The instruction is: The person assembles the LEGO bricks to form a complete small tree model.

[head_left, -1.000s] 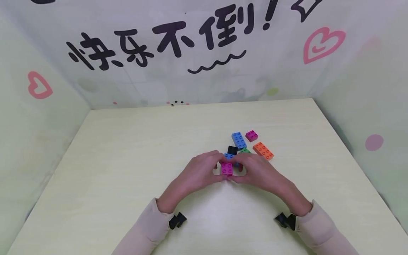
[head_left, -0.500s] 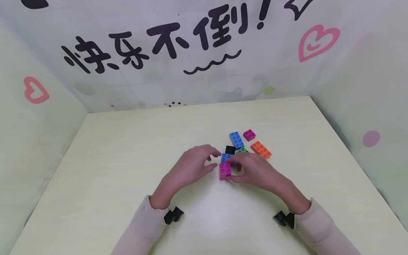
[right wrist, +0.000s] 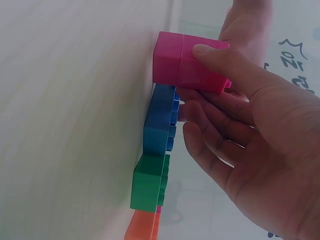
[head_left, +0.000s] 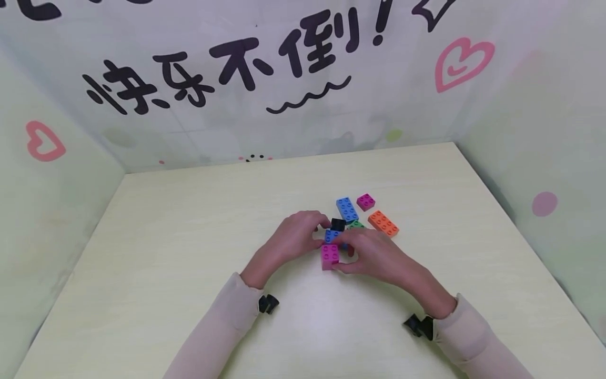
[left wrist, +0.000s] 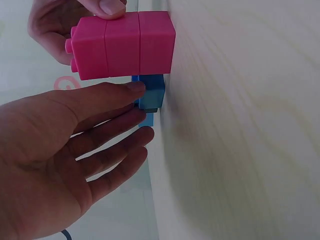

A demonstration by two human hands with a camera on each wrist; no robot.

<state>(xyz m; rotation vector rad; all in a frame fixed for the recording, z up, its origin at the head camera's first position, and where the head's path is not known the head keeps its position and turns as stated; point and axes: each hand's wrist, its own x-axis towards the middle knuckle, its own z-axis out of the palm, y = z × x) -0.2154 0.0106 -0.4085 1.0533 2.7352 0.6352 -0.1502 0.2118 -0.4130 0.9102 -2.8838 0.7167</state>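
A stack of three pink building bricks [head_left: 330, 257] stands upright on the table, studs on top. My right hand [head_left: 374, 252] grips it from the right, thumb [right wrist: 204, 49] on the near side and fingers behind. Beyond the stack lies a blue building brick [head_left: 331, 236], partly hidden by the right fingers. My left hand [head_left: 295, 239] pinches the left end of this brick, its thumb [left wrist: 134, 86] at the near side and forefinger at the far side. In the left wrist view, the other left fingers stretch out loosely.
Past the hands lie a black brick [head_left: 337, 225], a green brick [head_left: 356, 225], a second blue brick [head_left: 347, 209], a magenta brick [head_left: 366, 201] and an orange brick [head_left: 383, 223]. Printed walls [head_left: 303, 126] enclose the pale table [head_left: 189, 237] at the back and sides.
My left hand has let go of the pink stack, drawn back left, then moved forward to the near blue brick. The right hand keeps its grip on the stack. The head view shifts slightly.
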